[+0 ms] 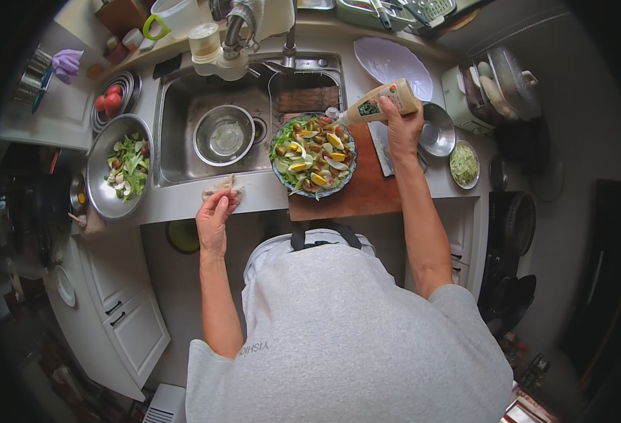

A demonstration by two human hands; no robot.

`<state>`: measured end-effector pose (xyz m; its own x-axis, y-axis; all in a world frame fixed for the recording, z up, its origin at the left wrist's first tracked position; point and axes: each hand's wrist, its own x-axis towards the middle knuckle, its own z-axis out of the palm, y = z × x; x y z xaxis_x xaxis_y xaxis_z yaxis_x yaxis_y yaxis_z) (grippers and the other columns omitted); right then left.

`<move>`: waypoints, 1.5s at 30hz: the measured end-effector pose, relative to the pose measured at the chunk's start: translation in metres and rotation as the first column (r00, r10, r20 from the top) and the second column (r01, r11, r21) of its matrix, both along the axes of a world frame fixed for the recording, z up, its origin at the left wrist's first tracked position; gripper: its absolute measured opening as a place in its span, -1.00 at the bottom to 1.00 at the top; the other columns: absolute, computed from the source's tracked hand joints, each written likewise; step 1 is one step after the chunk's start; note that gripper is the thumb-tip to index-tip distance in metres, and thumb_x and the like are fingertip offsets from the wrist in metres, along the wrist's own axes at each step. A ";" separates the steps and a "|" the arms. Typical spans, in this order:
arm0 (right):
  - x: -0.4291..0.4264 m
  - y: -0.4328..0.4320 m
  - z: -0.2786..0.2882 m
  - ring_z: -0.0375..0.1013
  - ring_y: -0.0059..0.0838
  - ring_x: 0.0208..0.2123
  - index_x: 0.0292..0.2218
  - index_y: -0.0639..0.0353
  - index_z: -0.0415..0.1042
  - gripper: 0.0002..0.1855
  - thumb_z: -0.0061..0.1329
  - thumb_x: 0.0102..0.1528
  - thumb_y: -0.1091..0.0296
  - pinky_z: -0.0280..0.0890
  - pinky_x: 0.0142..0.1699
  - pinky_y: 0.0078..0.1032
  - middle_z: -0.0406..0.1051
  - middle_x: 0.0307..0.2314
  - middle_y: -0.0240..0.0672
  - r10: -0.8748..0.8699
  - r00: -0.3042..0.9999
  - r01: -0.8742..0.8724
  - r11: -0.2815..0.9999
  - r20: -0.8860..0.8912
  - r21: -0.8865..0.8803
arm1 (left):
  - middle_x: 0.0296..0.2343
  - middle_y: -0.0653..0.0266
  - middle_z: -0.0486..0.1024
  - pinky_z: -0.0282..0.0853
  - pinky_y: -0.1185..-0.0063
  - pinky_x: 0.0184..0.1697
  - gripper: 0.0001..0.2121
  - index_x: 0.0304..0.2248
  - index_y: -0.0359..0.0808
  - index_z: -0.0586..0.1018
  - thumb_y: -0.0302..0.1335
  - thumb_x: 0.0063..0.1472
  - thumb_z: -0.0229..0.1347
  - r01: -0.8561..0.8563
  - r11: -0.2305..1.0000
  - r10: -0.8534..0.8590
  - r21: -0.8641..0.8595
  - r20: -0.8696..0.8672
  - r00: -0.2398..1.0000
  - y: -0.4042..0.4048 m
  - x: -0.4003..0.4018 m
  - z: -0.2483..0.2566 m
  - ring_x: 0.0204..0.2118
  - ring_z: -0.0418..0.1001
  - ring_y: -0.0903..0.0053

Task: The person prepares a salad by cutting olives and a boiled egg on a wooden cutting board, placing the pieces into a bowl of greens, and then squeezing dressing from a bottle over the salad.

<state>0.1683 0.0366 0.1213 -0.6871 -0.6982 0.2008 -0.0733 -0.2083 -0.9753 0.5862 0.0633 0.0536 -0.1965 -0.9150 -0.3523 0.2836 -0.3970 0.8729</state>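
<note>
My right hand (404, 127) grips a squeeze bottle of pale dressing (381, 101), tilted with its nozzle down at the upper right rim of a patterned bowl of salad (314, 156). Egg wedges, tomato pieces and lettuce fill that bowl, which sits partly on a wooden cutting board (376, 185). Over the counter's front edge, left of the bowl, my left hand (217, 219) is raised with its fingers curled and its thumb near them. Whether anything small is between them I cannot tell. A crumpled cloth (224, 189) lies just behind its fingertips.
A steel basin (223, 135) stands in the sink (183, 106). At left are a large metal bowl of salad (95, 174) and tomatoes (110, 101) in stacked bowls. A knife blade (381, 145), a metal bowl (437, 129), shredded greens (463, 165) and a lilac dish (392, 61) are at right.
</note>
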 end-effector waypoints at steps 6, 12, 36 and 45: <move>0.000 0.010 -0.001 0.49 -0.49 -0.31 -0.14 0.20 0.30 -0.51 0.25 -0.05 0.37 0.52 -0.28 -0.47 0.41 -0.30 -0.31 -0.062 0.995 0.064 0.998 0.084 -0.021 | -0.25 0.22 0.56 0.43 0.62 -0.07 -0.78 -0.13 -0.40 0.53 -0.48 0.27 0.06 0.037 0.999 -0.036 -0.021 0.023 0.999 -0.007 -0.004 0.004 -0.20 0.51 0.57; -0.019 0.029 -0.011 0.50 -0.49 -0.34 -0.19 0.17 0.30 -0.56 0.24 -0.05 0.38 0.53 -0.34 -0.46 0.41 -0.32 -0.33 -0.144 0.973 0.143 0.990 0.180 0.018 | -0.24 0.23 0.55 0.43 0.62 -0.07 -0.78 -0.12 -0.39 0.53 -0.49 0.27 0.06 0.040 0.999 -0.040 -0.012 0.040 0.998 0.000 -0.005 0.005 -0.20 0.51 0.56; 0.003 0.101 -0.037 0.42 -0.54 -0.24 -0.12 0.22 0.27 -0.48 0.25 -0.07 0.42 0.42 -0.11 -0.49 0.38 -0.28 -0.34 -0.179 0.926 0.180 0.983 0.332 0.029 | -0.23 0.25 0.56 0.44 0.63 -0.09 -0.79 -0.13 -0.37 0.55 -0.49 0.25 0.09 0.116 0.993 -0.116 0.004 0.059 0.992 0.004 -0.008 0.003 -0.20 0.51 0.56; 0.043 0.095 -0.033 0.41 -0.58 -0.29 -0.19 0.18 0.34 -0.58 0.24 -0.07 0.43 0.39 -0.15 -0.54 0.39 -0.32 -0.40 -0.111 0.951 0.129 0.991 0.289 -0.044 | -0.24 0.23 0.56 0.43 0.64 -0.08 -0.78 -0.13 -0.38 0.55 -0.50 0.26 0.09 0.118 0.993 -0.119 0.009 0.056 0.991 0.006 0.003 0.004 -0.21 0.51 0.57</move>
<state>0.2118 0.1314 0.0881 -0.8001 -0.5994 0.0240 0.1781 -0.2755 -0.9447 0.5889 0.0695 0.0573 -0.2833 -0.8845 -0.3707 0.1850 -0.4297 0.8838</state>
